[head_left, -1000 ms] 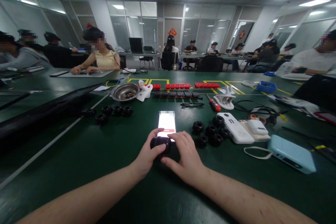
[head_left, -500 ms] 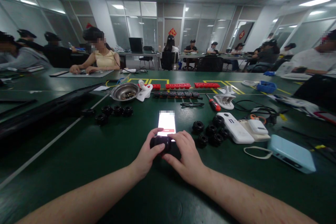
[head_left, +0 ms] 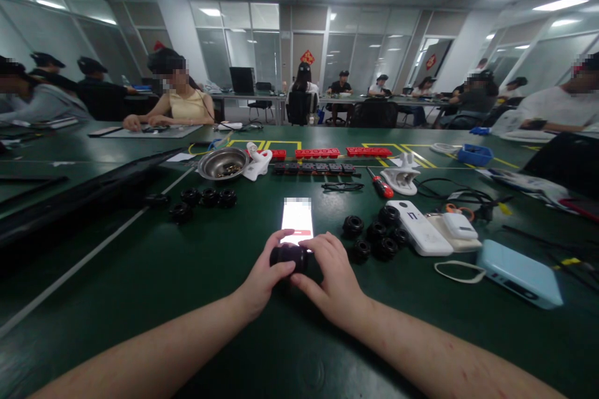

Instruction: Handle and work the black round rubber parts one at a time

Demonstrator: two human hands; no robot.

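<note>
My left hand (head_left: 264,277) and my right hand (head_left: 330,280) meet over a small round black part (head_left: 289,255) just above the green table (head_left: 163,274). Both hands have their fingers curled round this part. Right behind it lies a phone (head_left: 296,218) with a lit screen. A cluster of several similar black round parts (head_left: 377,234) sits to the right of my right hand. Another row of black round parts (head_left: 201,199) lies to the far left.
A metal bowl (head_left: 223,163), red strips (head_left: 318,153), a red-handled screwdriver (head_left: 381,185), white devices (head_left: 418,227) and a light blue box (head_left: 519,273) lie on the table. A long black bar (head_left: 84,196) runs along the left. Other people sit at tables behind.
My hands have shifted very slightly with the black part between them; the fingers have turned a little around it. Nothing else on the table has moved.
</note>
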